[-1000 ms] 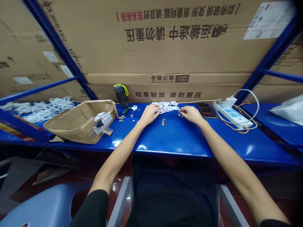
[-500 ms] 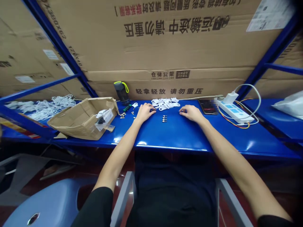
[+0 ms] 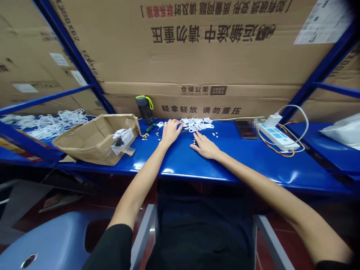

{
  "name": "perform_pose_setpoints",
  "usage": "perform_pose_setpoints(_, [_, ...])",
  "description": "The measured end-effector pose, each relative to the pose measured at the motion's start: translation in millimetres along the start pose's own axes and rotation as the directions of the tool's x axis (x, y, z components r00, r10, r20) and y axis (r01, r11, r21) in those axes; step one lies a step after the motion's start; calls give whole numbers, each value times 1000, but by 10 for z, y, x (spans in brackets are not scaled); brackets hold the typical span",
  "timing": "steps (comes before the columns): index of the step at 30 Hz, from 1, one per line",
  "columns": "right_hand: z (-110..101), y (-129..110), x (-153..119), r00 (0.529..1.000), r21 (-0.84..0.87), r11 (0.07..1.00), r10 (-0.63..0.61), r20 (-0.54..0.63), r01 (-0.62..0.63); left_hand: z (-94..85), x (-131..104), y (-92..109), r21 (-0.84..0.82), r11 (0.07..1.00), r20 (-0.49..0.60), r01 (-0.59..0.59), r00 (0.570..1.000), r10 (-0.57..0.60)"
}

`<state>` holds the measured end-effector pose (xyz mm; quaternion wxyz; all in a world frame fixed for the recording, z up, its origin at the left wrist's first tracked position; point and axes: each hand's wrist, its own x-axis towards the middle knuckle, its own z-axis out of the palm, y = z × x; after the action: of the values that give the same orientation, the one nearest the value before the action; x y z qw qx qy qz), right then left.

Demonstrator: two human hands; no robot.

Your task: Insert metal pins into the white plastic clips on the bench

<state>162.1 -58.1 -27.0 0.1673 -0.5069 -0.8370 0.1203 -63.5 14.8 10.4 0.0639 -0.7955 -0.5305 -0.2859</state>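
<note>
My left hand [image 3: 171, 132] rests on the blue shelf top with its fingers stretched forward, at the left end of a pile of white plastic pieces [image 3: 198, 124]. My right hand [image 3: 207, 146] lies low with fingers apart, beside a short row of tiny brass-coloured pins [image 3: 194, 141]; its fingers partly cover them. Neither hand shows anything held. Several tiny white bits [image 3: 215, 134] lie to the right of the pile. Left of my left hand are a green-handled screwdriver [image 3: 151, 127], another white piece [image 3: 160, 124] and scattered small brass-coloured parts [image 3: 145, 136].
An open cardboard box [image 3: 87, 140] stands at the left, with white cords [image 3: 56, 123] behind it. A dark bottle [image 3: 144, 108] is at the back. On the right lie a phone [image 3: 247, 129] and a power strip [image 3: 277, 137] with cables. Blue posts frame the shelf.
My right hand has moved left, from near the phone to the row of pins, and its fingers have spread. Tiny white bits now show where it was. My left hand's fingers stretch further forward.
</note>
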Motion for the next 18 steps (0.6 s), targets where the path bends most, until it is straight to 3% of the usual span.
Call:
perform_pose_setpoints(3, [161,-254,96,997,-65,996,65,30,-63,-34,24,12,-9,999,-79,41,996,-41])
perform_pose_setpoints(8, [443,-725,286,997,-11,998,61,-52,-62,-87,34,26,-52,996,-164,73,983,-80])
perform_pose_setpoints(13, [607,-1029,583,975,213,975,111,-191,-69,-61,46,-22,-130,988,-203,85,973,-111])
perform_pose_setpoints(18, [630,-1130,913,922,522,843,295,-252,-127,-23,98,-154,-235,963,-307,135,929,-205])
